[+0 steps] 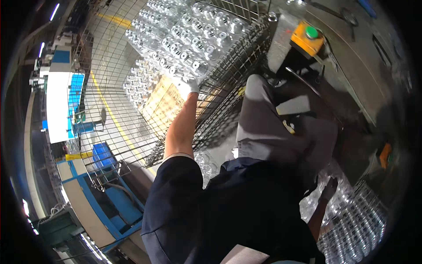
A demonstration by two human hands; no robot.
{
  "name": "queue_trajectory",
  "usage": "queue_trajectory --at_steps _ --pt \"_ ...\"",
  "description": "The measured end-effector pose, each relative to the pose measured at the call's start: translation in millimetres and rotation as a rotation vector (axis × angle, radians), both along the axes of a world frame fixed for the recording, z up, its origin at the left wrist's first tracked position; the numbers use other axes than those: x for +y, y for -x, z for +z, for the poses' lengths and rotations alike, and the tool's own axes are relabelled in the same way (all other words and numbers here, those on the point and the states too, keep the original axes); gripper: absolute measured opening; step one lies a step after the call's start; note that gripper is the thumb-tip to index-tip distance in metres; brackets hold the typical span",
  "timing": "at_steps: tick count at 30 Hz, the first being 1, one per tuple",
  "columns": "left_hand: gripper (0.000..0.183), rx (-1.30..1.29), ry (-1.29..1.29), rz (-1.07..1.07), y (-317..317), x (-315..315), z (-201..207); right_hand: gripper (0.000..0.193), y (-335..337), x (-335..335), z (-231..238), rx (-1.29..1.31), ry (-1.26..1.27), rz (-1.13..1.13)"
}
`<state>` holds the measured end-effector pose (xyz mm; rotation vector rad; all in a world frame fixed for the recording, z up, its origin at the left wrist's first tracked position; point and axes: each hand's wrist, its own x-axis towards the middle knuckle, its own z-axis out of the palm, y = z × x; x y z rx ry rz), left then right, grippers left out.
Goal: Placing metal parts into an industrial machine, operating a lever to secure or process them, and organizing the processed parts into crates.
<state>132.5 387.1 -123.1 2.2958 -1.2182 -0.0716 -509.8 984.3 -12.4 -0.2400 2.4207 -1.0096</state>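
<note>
My left hand [189, 85], in a white glove, reaches into a wire cage [233, 66]. Its fingers curl at a shiny, round-ended metal part [177, 69] at the near edge of the stacked rows. Beneath the wrist lies a tan board [162, 101], with more metal parts [138, 83] beside it on a lower level. At the lower right my right hand [329, 190], in a dark grey glove, is closed on a crumpled clear plastic sheet [310, 204]. Under that sheet and beside it stand rows of shiny parts [351, 235]; the fingertips are partly lost against the plastic.
A yellow box with a green button [307, 38] stands right of the cage. My legs [259, 119] are between cage and right-hand stack. A blue bin [103, 155] and a blue-and-cream machine [94, 207] are at left. Long tools [303, 81] lie at right.
</note>
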Motion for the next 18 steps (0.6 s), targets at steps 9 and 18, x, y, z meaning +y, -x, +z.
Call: queue_trajectory --at_steps 9,18 --pt "0.050 0.048 -0.569 -0.096 10.0 -8.4 21.7 0.053 40.6 -43.9 49.3 -0.187 -0.056 -0.081" --pt "0.059 0.337 -0.058 -0.217 35.6 33.8 134.0 0.051 62.2 -97.4 66.5 -0.202 -0.107 0.040"
